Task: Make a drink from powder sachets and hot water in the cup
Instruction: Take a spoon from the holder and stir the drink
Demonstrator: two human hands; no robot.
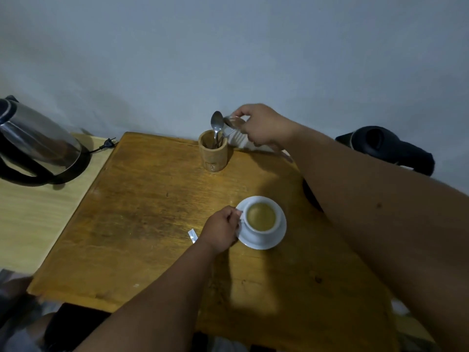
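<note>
The right hand (pixel 261 125) pinched a steel spoon (pixel 229 123) above the bamboo holder (pixel 212 154), far behind the white coffee-filled cup (pixel 261 219), whose handle the left hand (pixel 223 229) gripped.

left hand (pixel 221 228) pinches handle of white cup (pixel 261 219), lower centre | cup on saucer (pixel 278 237), tan liquid inside | right hand (pixel 261 127) grips spoon (pixel 232 124) over wooden holder (pixel 213 152), upper centre | kettle (pixel 35 143) far left

white cup (pixel 262 221) of light-brown drink upright on its saucer (pixel 280 235), torn sachet (pixel 192 235) lying left
</note>
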